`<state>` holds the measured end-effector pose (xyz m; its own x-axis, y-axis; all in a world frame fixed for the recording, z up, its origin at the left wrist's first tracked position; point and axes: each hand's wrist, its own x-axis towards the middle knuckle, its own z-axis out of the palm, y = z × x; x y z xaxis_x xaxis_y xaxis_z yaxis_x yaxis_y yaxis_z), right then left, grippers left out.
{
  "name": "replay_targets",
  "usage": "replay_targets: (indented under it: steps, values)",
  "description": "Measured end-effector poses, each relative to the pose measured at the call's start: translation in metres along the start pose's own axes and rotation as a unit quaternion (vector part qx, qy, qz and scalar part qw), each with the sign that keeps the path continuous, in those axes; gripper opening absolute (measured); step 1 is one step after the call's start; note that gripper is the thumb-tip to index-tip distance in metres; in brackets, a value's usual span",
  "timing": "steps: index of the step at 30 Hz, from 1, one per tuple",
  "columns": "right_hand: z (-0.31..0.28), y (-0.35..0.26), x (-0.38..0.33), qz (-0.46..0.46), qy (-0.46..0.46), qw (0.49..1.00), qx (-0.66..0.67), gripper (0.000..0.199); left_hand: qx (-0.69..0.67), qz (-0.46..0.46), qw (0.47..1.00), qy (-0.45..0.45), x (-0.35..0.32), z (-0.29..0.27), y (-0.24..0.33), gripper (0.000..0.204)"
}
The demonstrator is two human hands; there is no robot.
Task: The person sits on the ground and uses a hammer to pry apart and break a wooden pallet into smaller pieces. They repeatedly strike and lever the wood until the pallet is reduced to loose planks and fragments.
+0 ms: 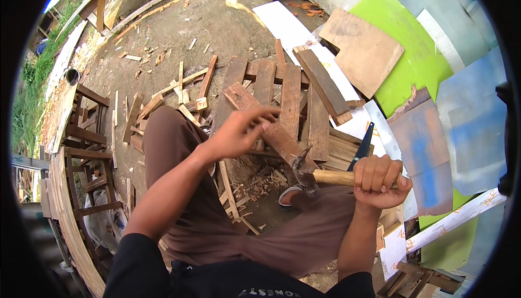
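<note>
My right hand (382, 181) is closed round the wooden handle of a claw hammer (335, 177). Its metal head is beside the lower end of a reddish-brown plank (287, 145). That plank slants across in front of me, over a slatted wooden piece (265, 81). My left hand (239, 132) is over the plank's middle, its fingers loosely bent and apart. No object shows between those fingers, though their undersides are hidden. Between my knees, wood chips litter the ground below the plank's lower end.
A dark saw blade (362, 146) stands out beyond my right hand. Another thick plank (323, 84) lies right of the slats. Painted sheets and a brown board (361, 48) cover the right side. Wooden frames (89, 157) stand at left, with scrap sticks scattered over the concrete.
</note>
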<state>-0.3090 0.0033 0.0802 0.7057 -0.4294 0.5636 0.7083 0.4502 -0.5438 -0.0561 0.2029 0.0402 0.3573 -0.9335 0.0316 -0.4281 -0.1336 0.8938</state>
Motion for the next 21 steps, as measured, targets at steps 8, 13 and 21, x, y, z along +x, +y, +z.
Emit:
replay_targets:
  steps: [8, 13, 21]
  values:
    - [-0.004, 0.012, 0.000, 0.014, 0.033, 0.999, 0.024, 0.042, 0.002, 0.091, 0.984, -0.157, 0.007, 0.019, 0.016, 0.040]
    - [-0.004, 0.019, 0.003, 0.037, 0.050, 0.998, 0.020, 0.041, 0.012, 0.102, 0.986, -0.135, 0.004, 0.018, 0.005, 0.036]
    - [0.000, 0.028, 0.013, 0.084, 0.014, 0.995, 0.052, 0.038, -0.018, 0.050, 0.981, -0.186, 0.004, 0.004, 0.000, 0.036]
